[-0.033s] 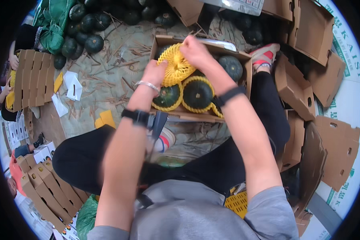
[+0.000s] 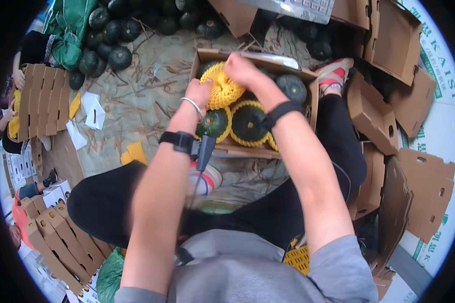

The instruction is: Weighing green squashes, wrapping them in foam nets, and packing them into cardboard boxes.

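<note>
Both my hands grip a yellow foam net (image 2: 222, 90) above an open cardboard box (image 2: 253, 150). My left hand (image 2: 197, 93) is closed on its left edge, and my right hand (image 2: 241, 69) pinches it at the upper right. The mesh looks bunched toward its middle; whether a squash sits inside it cannot be made out. Below it in the box, two dark green round squashes (image 2: 249, 122) stand side by side, each with a yellow net around it. Another squash (image 2: 291, 89) without visible netting lies at the box's right end, beside my right wrist.
Loose squashes (image 2: 120, 58) pile up at the far left. Empty cardboard boxes (image 2: 371, 113) crowd the right side. A scale (image 2: 308, 9) stands at the far edge. Folded yellow nets (image 2: 133, 153) lie on the floor sheet, left of the box. Another person's hand (image 2: 19, 79) shows at the left.
The yellow net is more bunched and less spread out than before. My right hand has come slightly lower, and the nearer squashes show a little differently below.
</note>
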Demonstrator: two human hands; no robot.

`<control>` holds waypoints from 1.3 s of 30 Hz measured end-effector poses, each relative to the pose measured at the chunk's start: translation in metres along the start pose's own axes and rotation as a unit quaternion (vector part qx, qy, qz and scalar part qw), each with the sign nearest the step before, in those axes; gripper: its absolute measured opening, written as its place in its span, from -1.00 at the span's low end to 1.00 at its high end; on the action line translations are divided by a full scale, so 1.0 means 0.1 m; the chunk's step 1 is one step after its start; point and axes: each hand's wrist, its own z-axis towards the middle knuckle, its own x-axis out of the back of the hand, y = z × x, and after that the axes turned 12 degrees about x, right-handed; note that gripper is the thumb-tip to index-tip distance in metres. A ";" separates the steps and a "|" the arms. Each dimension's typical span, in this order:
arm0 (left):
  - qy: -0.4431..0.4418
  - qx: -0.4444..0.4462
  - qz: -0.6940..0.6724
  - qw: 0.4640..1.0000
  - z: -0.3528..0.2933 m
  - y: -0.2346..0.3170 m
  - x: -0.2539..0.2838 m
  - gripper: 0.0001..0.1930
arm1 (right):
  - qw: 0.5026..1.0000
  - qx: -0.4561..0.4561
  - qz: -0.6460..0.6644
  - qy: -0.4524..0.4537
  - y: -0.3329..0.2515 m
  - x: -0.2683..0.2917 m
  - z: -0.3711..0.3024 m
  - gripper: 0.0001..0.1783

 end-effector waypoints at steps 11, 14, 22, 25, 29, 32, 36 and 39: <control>-0.315 -0.002 -0.347 0.883 -1.36 -0.25 0.35 -0.71 | 0.983 0.092 0.051 0.151 -0.99 0.10 -1.61 -0.80; -0.310 0.059 -0.350 0.882 -1.50 -0.31 0.32 -0.65 | 0.952 0.041 0.253 0.166 -0.71 0.00 -1.64 -0.75; -0.425 0.246 -0.435 0.755 -2.23 -0.85 0.50 -0.40 | 0.845 0.052 0.521 0.109 -0.97 -0.16 -2.25 -0.33; -0.234 -0.018 -0.244 0.941 -2.39 -0.70 0.35 -0.27 | 0.836 0.033 0.544 0.065 -1.09 -0.31 -2.43 -0.06; -0.234 -0.072 -0.235 0.940 -2.47 -0.58 0.35 -0.23 | 0.770 0.077 0.631 0.054 -1.14 -0.23 -2.43 0.10; -0.210 -0.068 -0.241 0.945 -2.46 -0.53 0.36 -0.18 | 0.760 0.087 0.642 0.053 -1.18 -0.22 -2.38 0.12; -0.146 -0.164 -0.173 0.960 -2.44 -0.54 0.36 -0.15 | 0.763 0.051 0.639 0.089 -1.29 -0.25 -2.30 0.15; -0.159 -0.156 -0.198 0.954 -2.39 -0.46 0.38 -0.11 | 0.763 0.070 0.638 0.077 -1.23 -0.28 -2.28 0.14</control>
